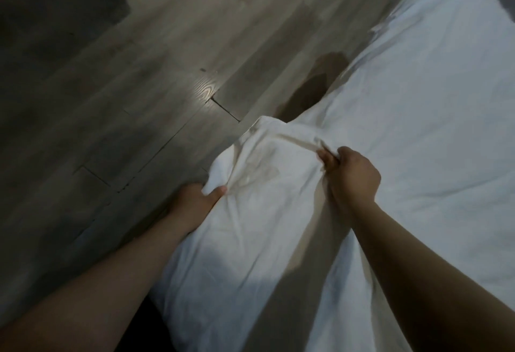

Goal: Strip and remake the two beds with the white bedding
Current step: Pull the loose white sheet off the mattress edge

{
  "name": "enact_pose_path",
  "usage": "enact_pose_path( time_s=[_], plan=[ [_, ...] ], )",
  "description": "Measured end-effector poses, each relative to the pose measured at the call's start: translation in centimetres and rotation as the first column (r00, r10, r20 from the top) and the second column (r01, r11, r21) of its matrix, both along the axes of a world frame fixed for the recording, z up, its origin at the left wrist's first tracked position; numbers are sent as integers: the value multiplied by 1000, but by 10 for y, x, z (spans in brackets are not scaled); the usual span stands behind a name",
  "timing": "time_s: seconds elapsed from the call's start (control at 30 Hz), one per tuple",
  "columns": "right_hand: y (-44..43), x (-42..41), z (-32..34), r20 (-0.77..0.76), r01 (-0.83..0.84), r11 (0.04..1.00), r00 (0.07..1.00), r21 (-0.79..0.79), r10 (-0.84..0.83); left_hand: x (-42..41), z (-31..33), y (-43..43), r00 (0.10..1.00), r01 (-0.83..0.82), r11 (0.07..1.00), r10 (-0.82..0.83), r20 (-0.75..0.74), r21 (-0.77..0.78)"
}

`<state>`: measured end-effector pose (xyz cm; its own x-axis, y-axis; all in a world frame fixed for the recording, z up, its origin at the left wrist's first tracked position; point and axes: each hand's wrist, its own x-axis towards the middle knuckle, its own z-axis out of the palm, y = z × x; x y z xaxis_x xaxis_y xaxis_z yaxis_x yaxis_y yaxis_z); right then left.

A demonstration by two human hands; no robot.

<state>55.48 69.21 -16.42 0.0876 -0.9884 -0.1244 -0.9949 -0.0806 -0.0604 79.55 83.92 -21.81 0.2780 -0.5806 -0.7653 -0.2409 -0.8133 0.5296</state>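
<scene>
Two bare forearms reach forward, roughly parallel. The left hand [195,201] cups the bunched near corner of the white bedding [418,95] from its floor side, thumb curled over the fabric. The right hand [352,176], knuckles up, pinches a taut fold on top. The bedding's long axis runs from near left to far right, bordering the wood floor [133,78].
</scene>
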Motion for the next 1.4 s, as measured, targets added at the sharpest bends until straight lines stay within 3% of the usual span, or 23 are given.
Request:
enact_pose_path(
  time_s=[0.1,0.27,0.37,0.5,0.77,0.97,1.13,1.27,1.33,1.4],
  plan=[
    [8,-7,8,20,-12,1000,1000,9,12,8,-2,0,979,147,989,-144,143,-7],
    [43,-51,27,-143,140,977,983,163,-116,-13,23,-4,920,335,934,-296,257,-123],
    [67,-85,41,-227,243,934,956,263,-185,-48,53,-10,860,494,839,-433,270,-228],
    [103,-127,69,-241,244,934,953,262,-182,-91,89,-11,782,623,699,-553,287,-351],
    [190,-210,119,-93,450,881,893,147,-441,-172,133,-2,573,810,456,-749,332,-369],
    [260,-264,133,48,651,738,743,181,-667,-236,159,1,382,902,241,-832,402,-358],
    [302,-303,132,117,725,637,631,263,-767,-295,170,3,187,951,33,-854,486,-308],
    [295,-344,124,135,665,690,684,287,-716,-348,169,-7,104,967,-56,-805,584,-249],
    [279,-362,116,134,593,751,752,290,-645,-370,162,-14,98,979,-33,-794,600,-202],
    [258,-378,107,150,526,802,801,283,-579,-389,149,-21,116,990,47,-810,574,-134]
  ],
)
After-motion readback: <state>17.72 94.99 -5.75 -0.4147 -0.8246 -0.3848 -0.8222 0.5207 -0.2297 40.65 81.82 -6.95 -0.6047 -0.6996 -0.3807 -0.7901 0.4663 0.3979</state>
